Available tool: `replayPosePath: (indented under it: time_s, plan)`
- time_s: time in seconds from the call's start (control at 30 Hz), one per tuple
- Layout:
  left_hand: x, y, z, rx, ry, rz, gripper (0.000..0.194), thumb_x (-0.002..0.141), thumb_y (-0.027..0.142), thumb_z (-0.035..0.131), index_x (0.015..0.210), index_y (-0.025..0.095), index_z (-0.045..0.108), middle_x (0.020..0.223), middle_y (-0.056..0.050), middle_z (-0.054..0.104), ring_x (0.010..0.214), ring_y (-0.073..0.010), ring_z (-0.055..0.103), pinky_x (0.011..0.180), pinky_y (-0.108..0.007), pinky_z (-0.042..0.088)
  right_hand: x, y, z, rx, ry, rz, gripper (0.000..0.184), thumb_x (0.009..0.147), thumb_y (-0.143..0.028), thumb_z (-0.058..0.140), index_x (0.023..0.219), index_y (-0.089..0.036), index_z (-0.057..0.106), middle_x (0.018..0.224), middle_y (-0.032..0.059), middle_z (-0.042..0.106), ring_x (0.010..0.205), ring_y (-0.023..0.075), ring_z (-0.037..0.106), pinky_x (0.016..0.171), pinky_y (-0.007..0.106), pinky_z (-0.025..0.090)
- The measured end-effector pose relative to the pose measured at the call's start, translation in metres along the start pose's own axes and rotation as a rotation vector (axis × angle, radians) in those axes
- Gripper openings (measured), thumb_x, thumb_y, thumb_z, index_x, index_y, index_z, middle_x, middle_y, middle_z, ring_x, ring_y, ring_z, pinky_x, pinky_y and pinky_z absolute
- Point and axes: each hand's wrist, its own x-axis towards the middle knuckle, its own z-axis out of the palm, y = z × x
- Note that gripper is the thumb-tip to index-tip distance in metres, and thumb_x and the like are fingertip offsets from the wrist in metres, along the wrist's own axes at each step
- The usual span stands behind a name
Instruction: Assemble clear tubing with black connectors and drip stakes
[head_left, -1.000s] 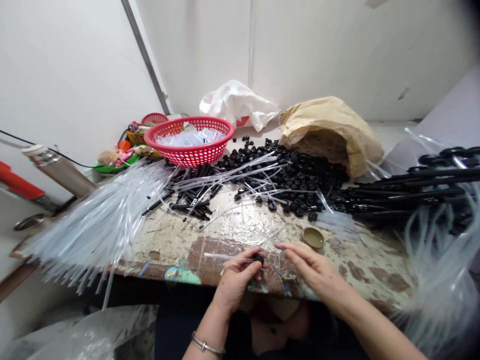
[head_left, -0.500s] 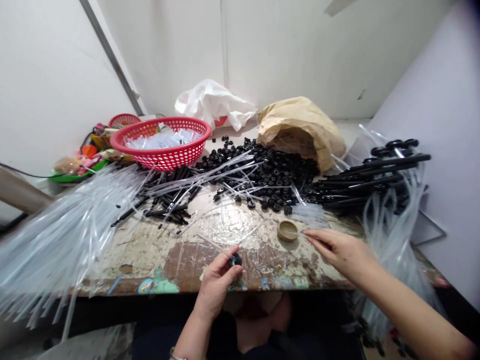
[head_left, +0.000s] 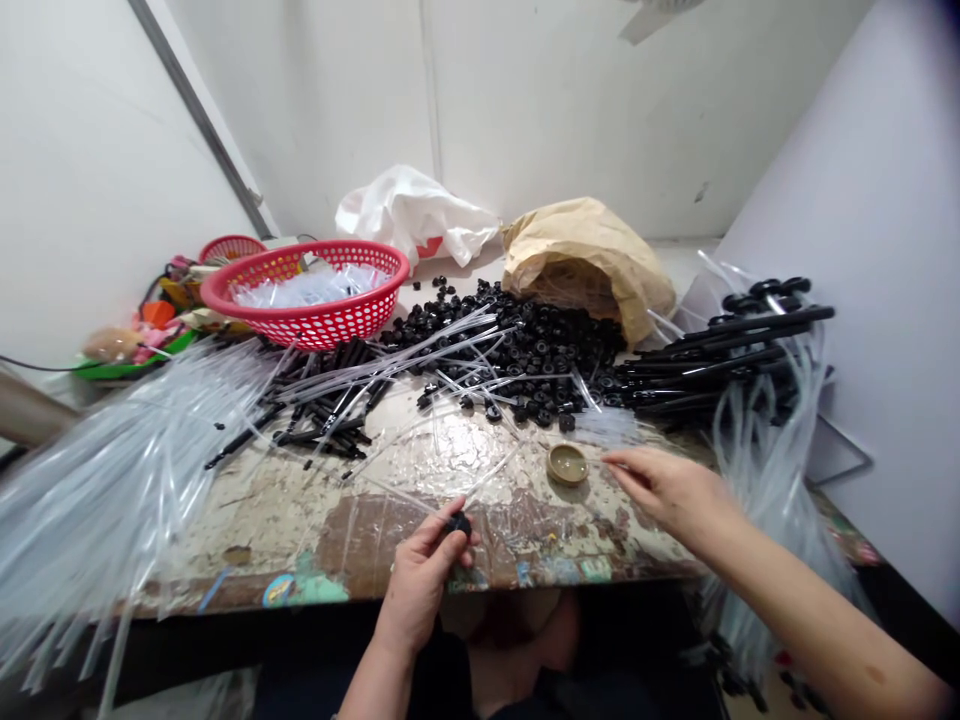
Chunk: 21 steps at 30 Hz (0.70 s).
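Note:
My left hand (head_left: 424,560) is closed around a small round black plastic cap (head_left: 458,525) above the front of the worktable (head_left: 277,520). Thin clear tubes (head_left: 491,472) stretch away on both sides of the cap; whether they are fixed to it, I cannot tell. To the right, my right hand (head_left: 667,495) pinches the end of what looks like a short thin clear tube, mostly hidden by the fingers. Just left of those fingertips stands a small tan bowl (head_left: 553,472) with clear liquid in it, apart from the hand.
Black caps (head_left: 540,350) lie heaped before a brown paper bag (head_left: 592,225). Clear tube bundles (head_left: 142,450) hang over the left edge. A red basket (head_left: 315,325) holds clear pieces. Black rods (head_left: 720,360) are stacked at right, short black tubes (head_left: 330,420) at left.
The thin tube in my right hand has come out of the bowl, slightly to the right. My left hand has turned the black cap a little. The whole view has shifted slightly.

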Motion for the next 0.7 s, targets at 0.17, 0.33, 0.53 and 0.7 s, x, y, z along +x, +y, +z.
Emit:
replayPosePath:
  time_s: [0.17, 0.33, 0.53, 0.7]
  plan:
    - [0.001, 0.000, 0.000, -0.236, 0.013, -0.024, 0.032, 0.068, 0.025, 0.068, 0.099, 0.016, 0.066, 0.088, -0.007, 0.068, 0.075, -0.0168, 0.064, 0.061, -0.023, 0.047, -0.003, -0.035, -0.005, 0.369, -0.066, 0.009, 0.023, 0.085, -0.033, 0.041, 0.090, -0.023, 0.060, 0.079, 0.0026, 0.067, 0.071, 0.0177, 0.062, 0.063, 0.028, 0.049]
    - [0.002, -0.001, -0.003, -0.371, 0.019, 0.004, 0.034, 0.068, 0.029, 0.069, 0.098, 0.014, 0.066, 0.087, -0.007, 0.069, 0.062, -0.0070, 0.058, 0.056, -0.016, 0.043, -0.004, -0.086, 0.014, 0.675, -0.227, -0.081, 0.021, 0.083, -0.032, 0.046, 0.090, -0.023, 0.065, 0.087, 0.0024, 0.069, 0.080, 0.0174, 0.063, 0.071, 0.028, 0.050]
    - [0.002, 0.000, -0.006, -0.446, 0.025, -0.011, 0.035, 0.065, 0.028, 0.072, 0.096, 0.013, 0.067, 0.087, -0.006, 0.067, 0.063, -0.0057, 0.057, 0.060, -0.014, 0.045, 0.000, -0.106, 0.039, 0.662, -0.264, -0.173, 0.022, 0.083, -0.027, 0.048, 0.094, -0.023, 0.066, 0.090, 0.0025, 0.069, 0.083, 0.0161, 0.063, 0.073, 0.027, 0.049]
    - [0.002, 0.001, -0.006, -0.453, 0.039, -0.017, 0.037, 0.063, 0.032, 0.072, 0.094, 0.011, 0.067, 0.081, -0.006, 0.065, 0.060, -0.0059, 0.057, 0.053, -0.012, 0.044, 0.002, -0.105, 0.046, 0.619, -0.215, -0.198, 0.022, 0.082, -0.027, 0.047, 0.094, -0.024, 0.066, 0.088, 0.0017, 0.069, 0.079, 0.0150, 0.063, 0.069, 0.026, 0.049]
